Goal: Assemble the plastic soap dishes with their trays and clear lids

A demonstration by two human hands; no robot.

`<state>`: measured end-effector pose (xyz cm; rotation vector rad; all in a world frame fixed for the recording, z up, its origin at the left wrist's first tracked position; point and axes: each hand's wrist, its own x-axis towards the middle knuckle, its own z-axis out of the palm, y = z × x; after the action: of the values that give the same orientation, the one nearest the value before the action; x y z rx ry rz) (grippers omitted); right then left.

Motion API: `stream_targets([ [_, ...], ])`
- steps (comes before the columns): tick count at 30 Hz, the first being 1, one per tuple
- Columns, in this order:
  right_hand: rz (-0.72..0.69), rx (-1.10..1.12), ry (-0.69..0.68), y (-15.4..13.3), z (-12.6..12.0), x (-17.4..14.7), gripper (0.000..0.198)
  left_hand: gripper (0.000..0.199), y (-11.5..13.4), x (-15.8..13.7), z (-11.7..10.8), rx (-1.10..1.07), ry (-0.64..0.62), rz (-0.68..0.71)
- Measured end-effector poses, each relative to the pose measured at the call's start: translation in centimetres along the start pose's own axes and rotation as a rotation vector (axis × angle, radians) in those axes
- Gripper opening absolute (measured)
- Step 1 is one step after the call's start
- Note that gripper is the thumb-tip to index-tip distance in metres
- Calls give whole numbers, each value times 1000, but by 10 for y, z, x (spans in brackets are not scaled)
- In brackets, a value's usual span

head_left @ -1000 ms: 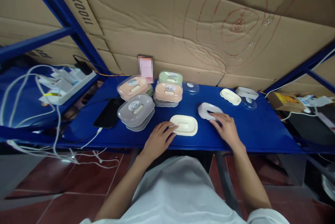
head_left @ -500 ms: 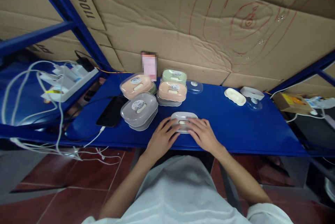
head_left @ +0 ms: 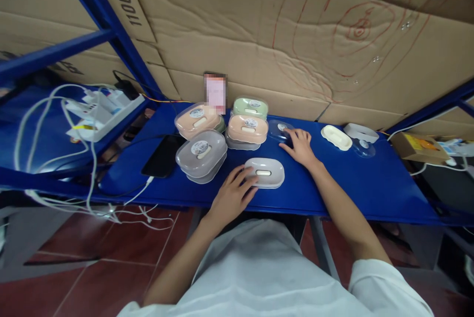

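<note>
A grey oval soap dish [head_left: 273,178] with a pale bar in its middle lies without a lid near the table's front edge. My left hand [head_left: 234,192] rests at its left end, fingers stretched over the rim and apart. To the upper right of the dish, my right hand [head_left: 300,148] reaches with spread fingers to a clear oval lid [head_left: 276,129] bearing a round sticker. Its fingertips are at the lid's right edge; whether they press on it I cannot tell. Stacked lidded soap dishes stand left of the lid: peach [head_left: 247,130], grey [head_left: 202,154] and green [head_left: 250,104].
Another peach lidded dish [head_left: 196,122] sits at the back left. A black phone [head_left: 163,156] on a cable lies at the left; a lit phone [head_left: 216,91] leans on the cardboard. At the right are a cream dish [head_left: 335,138], a white dish part [head_left: 361,133] and a clear lid [head_left: 365,148].
My right hand has left the grey dish and moved up and right to the clear lid. My left hand stays at the dish's left end.
</note>
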<state>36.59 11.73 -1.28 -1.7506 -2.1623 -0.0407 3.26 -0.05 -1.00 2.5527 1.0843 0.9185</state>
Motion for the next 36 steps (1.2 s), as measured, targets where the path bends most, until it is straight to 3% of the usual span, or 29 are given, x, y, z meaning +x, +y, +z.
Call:
stream_targets([
  [7, 70, 118, 36, 7, -7, -10, 65, 23, 1, -1, -1, -35, 35, -51],
  [14, -76, 174, -117, 10, -47, -20, 66, 24, 1, -1, -1, -87, 14, -104],
  [20, -89, 249, -214, 3, -48, -28, 73, 25, 1, -1, -2, -137, 31, -110],
  [24, -129, 373, -259, -2, -64, -29, 72, 27, -1, -1, 0, -186, 33, -127],
  [27, -134, 392, -324, -17, -78, -34, 73, 40, -2, -1, 1, -219, 46, -175],
  [31, -297, 323, -400, -57, -75, -49, 74, 61, -2, 0, 0, -240, 61, -220],
  [36, -378, 204, -248, -91, -49, -85, 77, 48, -3, -1, -1, -260, 92, -202],
])
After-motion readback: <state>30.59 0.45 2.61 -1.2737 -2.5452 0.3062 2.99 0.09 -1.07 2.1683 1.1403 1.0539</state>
